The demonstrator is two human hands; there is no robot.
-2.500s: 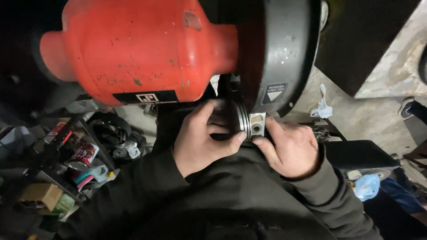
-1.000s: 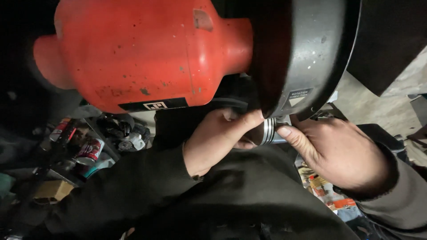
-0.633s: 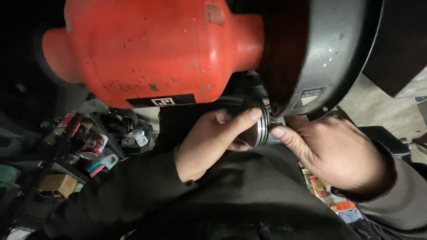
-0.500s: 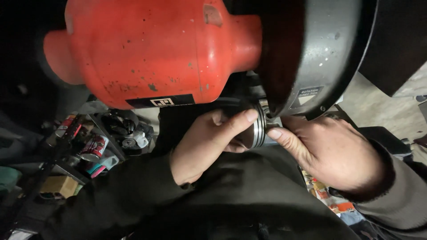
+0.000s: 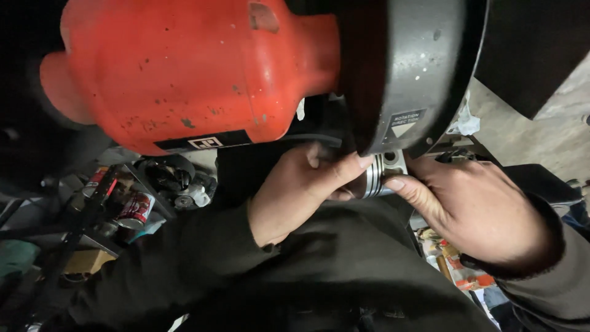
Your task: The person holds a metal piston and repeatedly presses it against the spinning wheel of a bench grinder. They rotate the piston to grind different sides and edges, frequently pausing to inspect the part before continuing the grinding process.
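Head view: we look down on our two hands pressed together under a bench grinder. Our left hand (image 5: 301, 190) wraps its fingers around one end of a piston (image 5: 376, 178), a ribbed silver metal cylinder, with the index fingertip lying across its grooves. Our right hand (image 5: 479, 206) closes on the other end, thumb along the underside. So both hands are curled shut on the piston, which sits between them, just below the lower edge of the black guard (image 5: 412, 74). We cannot tell whether the piston touches anything inside the guard; that part is hidden.

The guard is a dark rounded housing with a small label near its bottom rim. To its left, joined to it, is the red motor (image 5: 184, 67), chipped and speckled, with a black plate on its underside.

Both our forearms are in dark sleeves (image 5: 184, 270), and dark clothing fills the lower middle of the frame.

Low on the left, well apart from the hands, we see a red-and-white can (image 5: 136, 209) and some dark metal parts (image 5: 175, 184) in a cluttered heap. At upper right lies a concrete floor (image 5: 541, 135), and a crumpled white rag (image 5: 464, 123) shows just beside the guard.
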